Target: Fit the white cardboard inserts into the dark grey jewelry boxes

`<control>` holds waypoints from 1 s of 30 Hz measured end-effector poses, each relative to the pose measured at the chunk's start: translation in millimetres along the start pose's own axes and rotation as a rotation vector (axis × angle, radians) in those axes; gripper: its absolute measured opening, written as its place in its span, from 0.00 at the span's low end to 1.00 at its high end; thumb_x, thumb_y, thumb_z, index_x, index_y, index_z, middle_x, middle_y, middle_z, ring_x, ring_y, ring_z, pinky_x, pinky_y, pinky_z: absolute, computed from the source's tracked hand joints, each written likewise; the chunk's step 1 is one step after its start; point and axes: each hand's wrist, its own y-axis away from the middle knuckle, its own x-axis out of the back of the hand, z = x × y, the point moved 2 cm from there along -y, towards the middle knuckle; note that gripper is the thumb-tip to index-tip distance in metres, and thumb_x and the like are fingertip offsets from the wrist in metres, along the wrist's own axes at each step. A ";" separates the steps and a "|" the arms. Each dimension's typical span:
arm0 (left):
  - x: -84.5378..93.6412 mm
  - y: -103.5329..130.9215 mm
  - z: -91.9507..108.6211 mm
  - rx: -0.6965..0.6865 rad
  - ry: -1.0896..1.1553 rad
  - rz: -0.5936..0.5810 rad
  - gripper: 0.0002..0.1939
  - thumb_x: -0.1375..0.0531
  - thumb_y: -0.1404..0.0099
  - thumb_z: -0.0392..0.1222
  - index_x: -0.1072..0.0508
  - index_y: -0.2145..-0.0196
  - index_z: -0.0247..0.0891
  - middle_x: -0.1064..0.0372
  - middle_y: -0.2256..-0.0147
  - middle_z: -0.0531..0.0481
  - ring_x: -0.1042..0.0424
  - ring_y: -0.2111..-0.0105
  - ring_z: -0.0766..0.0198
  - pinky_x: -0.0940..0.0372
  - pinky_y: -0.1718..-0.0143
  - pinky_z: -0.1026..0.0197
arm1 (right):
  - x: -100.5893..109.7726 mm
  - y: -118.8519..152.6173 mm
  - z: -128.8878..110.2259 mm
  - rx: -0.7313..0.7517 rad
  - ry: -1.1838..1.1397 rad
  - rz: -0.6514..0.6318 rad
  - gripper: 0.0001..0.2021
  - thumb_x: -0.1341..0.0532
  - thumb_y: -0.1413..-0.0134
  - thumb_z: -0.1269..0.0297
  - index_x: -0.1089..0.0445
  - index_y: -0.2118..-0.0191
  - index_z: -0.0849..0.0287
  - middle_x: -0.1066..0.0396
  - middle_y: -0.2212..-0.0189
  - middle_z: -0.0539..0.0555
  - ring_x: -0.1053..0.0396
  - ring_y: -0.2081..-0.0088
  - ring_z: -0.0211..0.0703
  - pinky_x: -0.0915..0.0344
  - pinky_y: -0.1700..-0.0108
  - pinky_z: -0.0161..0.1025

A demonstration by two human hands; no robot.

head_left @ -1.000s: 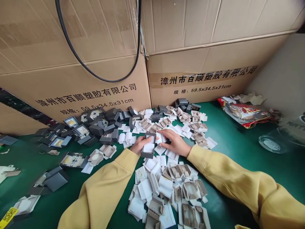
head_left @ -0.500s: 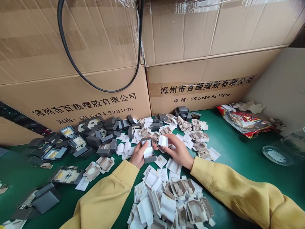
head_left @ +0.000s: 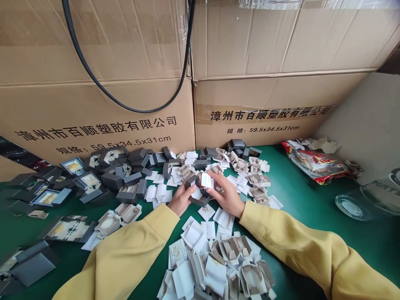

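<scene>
Many dark boxes point(head_left: 111, 182) strewn on the green table point(head_left: 296, 187), left of the held grey box point(head_left: 200, 201). Left hand point(head_left: 180, 201): at that box's left side, fingers closed round it. Box itself: between the hands, open, pale inside; foreshortened, long axis seemingly fore-and-aft. White piece point(head_left: 206, 181): just at the box's upper right, contact unclear. Right hand point(head_left: 228, 195): nearer this piece, fingers pinching it. Red packet point(head_left: 315, 164): well right of the box.

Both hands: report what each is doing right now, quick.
Left hand: closed, holding a dark grey box.
Right hand: closed, holding a small white piece.
</scene>
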 end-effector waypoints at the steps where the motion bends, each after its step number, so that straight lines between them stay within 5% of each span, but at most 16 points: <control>1: 1.6 -0.3 -1.2 -0.028 -0.050 -0.010 0.24 0.38 0.46 0.45 0.35 0.52 0.40 0.31 0.56 0.47 0.34 0.54 0.56 0.39 0.54 0.57 | 1.2 1.0 -1.3 0.005 0.006 0.012 0.21 0.46 0.43 0.57 0.42 0.45 0.57 0.34 0.54 0.60 0.34 0.56 0.47 0.34 0.55 0.45; 7: 9.4 -3.2 -6.0 -0.138 -0.342 -0.040 0.21 0.38 0.47 0.49 0.36 0.57 0.39 0.32 0.61 0.48 0.33 0.59 0.59 0.40 0.55 0.57 | 3.9 6.2 -2.3 -0.024 -0.034 0.081 0.24 0.45 0.44 0.53 0.45 0.44 0.57 0.35 0.54 0.61 0.34 0.57 0.47 0.33 0.59 0.43; 14: 0.7 -0.8 4.4 -0.219 -0.512 -0.152 0.26 0.37 0.49 0.51 0.38 0.58 0.36 0.36 0.62 0.48 0.35 0.61 0.59 0.40 0.58 0.59 | -4.3 7.4 -0.3 0.000 -0.105 -0.134 0.23 0.41 0.52 0.46 0.37 0.55 0.58 0.32 0.65 0.57 0.34 0.67 0.43 0.33 0.67 0.39; 21: 0.1 -1.9 2.6 -0.216 -0.490 -0.082 0.21 0.38 0.46 0.50 0.36 0.59 0.36 0.35 0.63 0.49 0.35 0.61 0.60 0.40 0.57 0.59 | -2.3 4.2 -6.4 0.159 -0.152 -0.177 0.20 0.42 0.47 0.52 0.36 0.52 0.58 0.34 0.55 0.60 0.36 0.53 0.47 0.37 0.51 0.46; 30: 4.8 -4.9 -4.4 -0.199 -0.365 -0.089 0.18 0.38 0.46 0.46 0.35 0.58 0.38 0.33 0.64 0.50 0.33 0.61 0.60 0.41 0.56 0.57 | 4.4 4.1 -4.9 0.026 -0.104 -0.011 0.17 0.45 0.43 0.62 0.39 0.48 0.56 0.33 0.54 0.58 0.35 0.54 0.45 0.35 0.53 0.45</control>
